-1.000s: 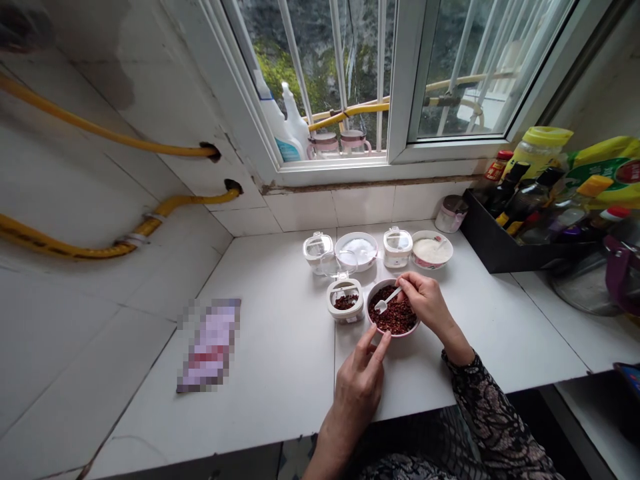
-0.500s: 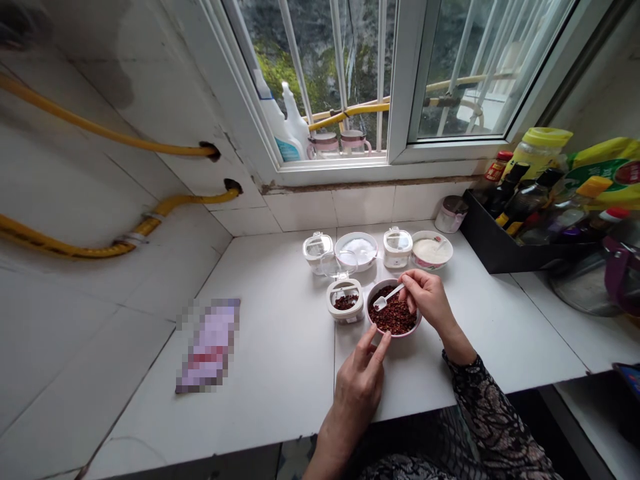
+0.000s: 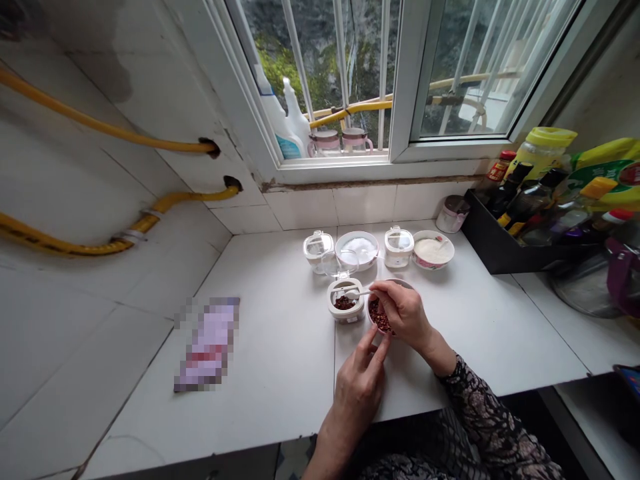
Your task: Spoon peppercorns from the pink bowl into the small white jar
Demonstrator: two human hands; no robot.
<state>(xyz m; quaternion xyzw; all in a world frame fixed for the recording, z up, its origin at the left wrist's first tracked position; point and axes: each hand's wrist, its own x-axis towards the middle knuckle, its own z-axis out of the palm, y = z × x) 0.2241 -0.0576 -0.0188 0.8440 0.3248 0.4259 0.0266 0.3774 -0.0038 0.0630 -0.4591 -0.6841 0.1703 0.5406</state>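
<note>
Pinched in my right hand (image 3: 399, 308) is a small white spoon (image 3: 361, 293), its bowl over the mouth of an open seasoning jar (image 3: 346, 313). That jar's clear lid (image 3: 341, 264) is flipped up at the back, and dark red dried peppercorns, by their look, lie inside. More of them fill the round bowl (image 3: 371, 321) to its right, largely hidden under my right hand. My left hand (image 3: 363, 377) has its fingers stretched out, the tips touching the bowl's near rim.
Behind stand two lidded jars (image 3: 319, 248), a bowl of white grains (image 3: 358, 243) and a bowl of cream-coloured powder (image 3: 433, 244). A black bin of bottles (image 3: 495, 250) is at the right, beside a dark-lidded jar (image 3: 453, 215). A purple packet (image 3: 213, 343) lies left.
My right hand has moved left with the spoon, from above the peppercorn bowl to the open jar. My left hand stays at the bowl's rim.
</note>
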